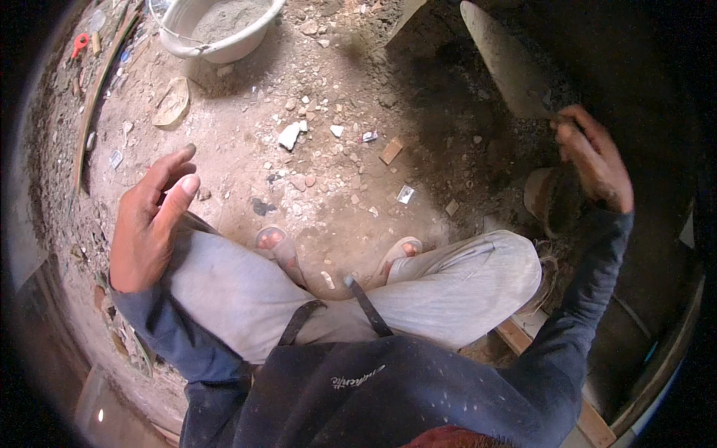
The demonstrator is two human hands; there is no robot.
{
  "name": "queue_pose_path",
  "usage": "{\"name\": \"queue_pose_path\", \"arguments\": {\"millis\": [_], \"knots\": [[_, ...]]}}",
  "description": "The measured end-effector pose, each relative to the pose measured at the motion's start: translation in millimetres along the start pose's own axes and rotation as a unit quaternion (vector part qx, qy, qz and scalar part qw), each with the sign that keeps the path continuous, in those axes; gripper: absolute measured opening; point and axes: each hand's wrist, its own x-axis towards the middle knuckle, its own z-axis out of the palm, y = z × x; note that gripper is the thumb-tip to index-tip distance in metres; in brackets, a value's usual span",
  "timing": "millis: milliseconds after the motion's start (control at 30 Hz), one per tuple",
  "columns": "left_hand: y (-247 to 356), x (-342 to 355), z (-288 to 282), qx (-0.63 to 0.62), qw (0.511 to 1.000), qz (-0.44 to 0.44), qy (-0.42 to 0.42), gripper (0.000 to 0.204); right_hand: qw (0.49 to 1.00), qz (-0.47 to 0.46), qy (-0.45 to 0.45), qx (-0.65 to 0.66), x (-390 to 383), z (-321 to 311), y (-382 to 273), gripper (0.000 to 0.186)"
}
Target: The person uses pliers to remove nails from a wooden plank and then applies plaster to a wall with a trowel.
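My right hand (595,160) is closed at the grip end of a trowel (509,63), on the right side of the head view. The trowel's long pointed grey blade reaches up and to the left from my fingers, over dark ground. Its handle is mostly hidden by the hand. Over my left knee, my left hand (151,220) hovers with nothing in it, its thumb and fingers apart and slightly curled.
A white bucket (258,33) with grey powdery material stands at the far left. Near my right knee sits a dim round container (539,196). Rubble, white shards (289,136) and a brown chip (390,151) litter the dirt floor. A long strip (95,112) lies at left.
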Motion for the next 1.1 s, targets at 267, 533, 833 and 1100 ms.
{"name": "queue_pose_path", "arguments": {"millis": [267, 533, 833, 1100], "knots": [[3.9, -10.6, -1.9, 0.004, 1.0, 0.01, 0.007, 0.045, 0.91, -0.092, 0.009, -0.403, 76.9, 122.5, 79.9, 0.039], [6.9, -23.7, -8.6, -0.006, 1.0, -0.012, 0.0, 0.047, 0.947, -0.159, 0.085, -0.266, 152.0, 128.7, 137.3, 0.046], [26.9, -9.9, 11.0, 0.026, 0.999, 0.017, -0.012, 0.045, 0.934, -0.126, 0.163, -0.291, 86.5, 41.6, 69.6, 0.054], [32.3, 22.2, 31.2, 0.066, 0.996, 0.029, -0.049, 0.045, 0.956, 0.092, 0.163, -0.224, -88.7, -25.9, 124.6, 0.056]]}}
